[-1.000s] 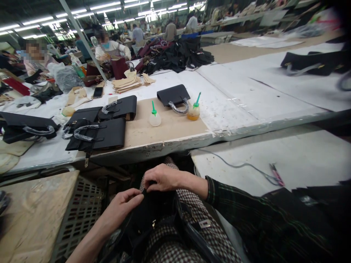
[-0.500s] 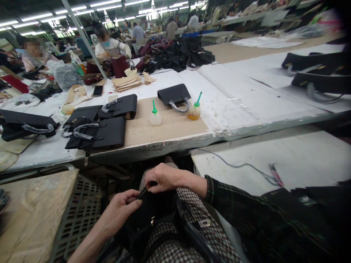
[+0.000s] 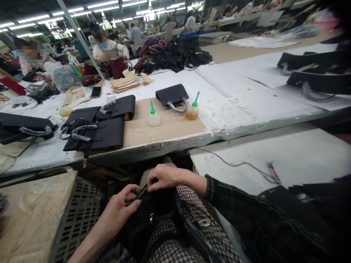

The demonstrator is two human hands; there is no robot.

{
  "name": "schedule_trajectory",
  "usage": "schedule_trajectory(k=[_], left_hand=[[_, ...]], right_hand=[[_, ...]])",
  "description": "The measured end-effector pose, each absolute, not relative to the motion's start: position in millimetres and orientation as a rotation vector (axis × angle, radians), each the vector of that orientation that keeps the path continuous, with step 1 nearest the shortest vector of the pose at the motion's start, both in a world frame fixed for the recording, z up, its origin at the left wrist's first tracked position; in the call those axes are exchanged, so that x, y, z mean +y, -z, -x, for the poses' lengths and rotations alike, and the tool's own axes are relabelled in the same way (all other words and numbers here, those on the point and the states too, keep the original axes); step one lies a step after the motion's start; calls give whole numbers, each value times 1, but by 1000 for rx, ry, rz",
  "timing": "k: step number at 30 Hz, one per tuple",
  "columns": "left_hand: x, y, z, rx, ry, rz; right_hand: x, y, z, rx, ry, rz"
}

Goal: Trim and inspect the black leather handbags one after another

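Observation:
A black handbag [image 3: 156, 202] rests across my lap over checked trousers, with small metal fittings and a plastic-wrapped handle showing. My left hand [image 3: 123, 204] pinches the bag's edge between thumb and fingers. Just beyond it, my right hand [image 3: 161, 178] has its fingers curled down on the same edge. The two hands are close together. Whether a small tool sits in the right fingers cannot be made out. Much of the bag's lower part is dark and hard to read.
Finished-looking black handbags [image 3: 109, 133] lie on the white-covered table [image 3: 227, 91]. Two squeeze bottles [image 3: 154, 118] with green nozzles stand by another bag [image 3: 172, 95]. A plastic crate [image 3: 79, 212] is at my left; pink-handled snips [image 3: 274, 173] lie at right. Co-workers sit across the table.
The view has shifted slightly, so the table things sit a little further left. My right hand has moved slightly away from my left along the bag's edge. Both hands keep their hold.

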State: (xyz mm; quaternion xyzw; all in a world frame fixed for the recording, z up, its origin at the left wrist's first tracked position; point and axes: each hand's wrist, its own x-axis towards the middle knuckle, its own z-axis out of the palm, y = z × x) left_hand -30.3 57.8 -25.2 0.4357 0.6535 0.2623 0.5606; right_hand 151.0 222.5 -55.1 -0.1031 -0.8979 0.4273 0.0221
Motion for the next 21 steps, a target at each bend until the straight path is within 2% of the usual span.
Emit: schedule_trajectory(k=[7,21], left_hand=[[59,23,30,1522,-588,-1017],[58,24,30,1498,-609,-973]], right_hand=[[216,54,-149,-2744,-1240,522],[216,56,-152,-2714,-1243,520]])
